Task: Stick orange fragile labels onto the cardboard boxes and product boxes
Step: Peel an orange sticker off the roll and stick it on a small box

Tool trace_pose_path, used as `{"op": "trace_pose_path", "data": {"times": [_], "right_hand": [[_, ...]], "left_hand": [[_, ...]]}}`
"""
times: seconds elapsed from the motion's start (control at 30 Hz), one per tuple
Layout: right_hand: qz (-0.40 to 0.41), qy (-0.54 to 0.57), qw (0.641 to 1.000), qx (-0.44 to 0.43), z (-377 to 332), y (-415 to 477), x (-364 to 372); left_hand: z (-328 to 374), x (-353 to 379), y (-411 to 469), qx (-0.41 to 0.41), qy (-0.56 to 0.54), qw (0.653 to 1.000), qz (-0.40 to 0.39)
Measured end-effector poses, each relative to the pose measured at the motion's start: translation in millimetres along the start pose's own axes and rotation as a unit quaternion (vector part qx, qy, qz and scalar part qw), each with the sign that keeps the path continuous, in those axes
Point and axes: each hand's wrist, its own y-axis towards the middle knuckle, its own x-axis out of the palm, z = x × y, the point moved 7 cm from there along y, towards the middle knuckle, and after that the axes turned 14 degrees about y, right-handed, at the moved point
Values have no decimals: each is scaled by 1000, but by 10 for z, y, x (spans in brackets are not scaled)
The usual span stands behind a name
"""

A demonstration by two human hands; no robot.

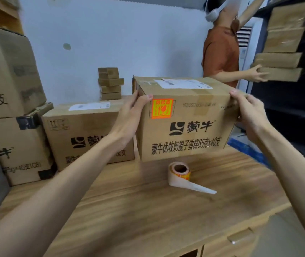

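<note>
Near the far edge of the table (129, 210), L hand (129, 115) and R hand (249, 112) are gripping opposite ends of the cardboard box (185, 138), its long axis running left-right btwn them.

Wooden table (148, 210) with label roll (180, 172) and cardboard boxes (64, 138)

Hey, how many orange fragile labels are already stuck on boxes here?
1. The orange label sits upper left on the front of the carton held by the left hand and right hand. Hidden faces elsewhere may carry more.
</note>
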Motion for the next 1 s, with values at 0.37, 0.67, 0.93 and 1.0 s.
{"op": "trace_pose_path", "data": {"times": [0.37, 0.67, 0.93, 1.0], "right_hand": [[1, -43, 998, 36, 959, 1197, 35], [-21, -38, 995, 93, 1781, 1774, 52], [-47, -26, 994, 91, 1964, 1932, 101], [-45, -32, 994, 91, 1938, 1917, 92]], "left_hand": [[-830, 846, 1068, -95, -18, 993, -68], [-1477, 1293, 1523, -131, -52, 988, -63], [-1516, 1366, 1642, -133, -43, 990, -34], [-1514, 1349, 1627, -139, -35, 989, -38]]}}
